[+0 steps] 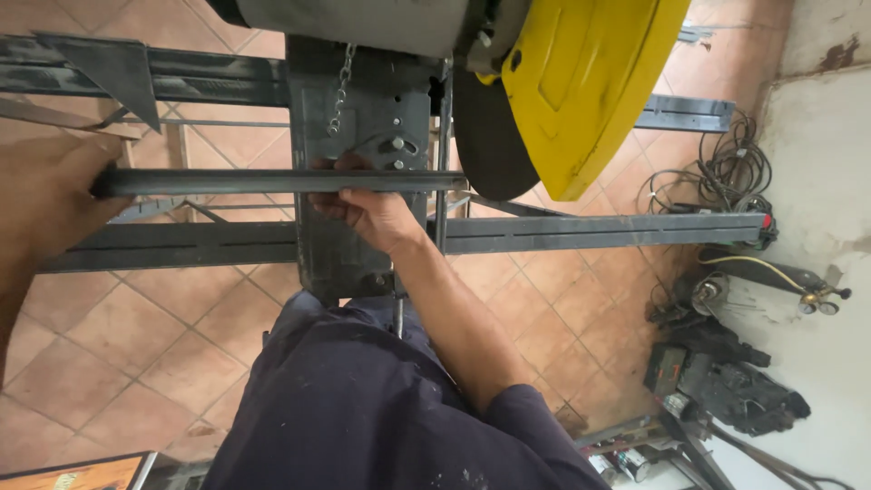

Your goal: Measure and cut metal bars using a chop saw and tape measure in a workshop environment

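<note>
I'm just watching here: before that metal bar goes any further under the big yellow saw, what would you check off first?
1. Right hand grips the steel bar: ok, fingers wrapped around it.
2. Left hand supports the bar's far end: ok, it is at that end.
3. Bar lies flat on the saw base: cannot tell, the hand hides the contact.
4. Fingers apart from the cutting disc: ok, though the right hand is fairly near it.
5. Yellow guard covers the disc: ok on the upper part; the lower edge is bare.
6. Bar clamped in the vise: cannot tell.
7. Cables off the work: ok, they lie on the floor to the side.
</note>
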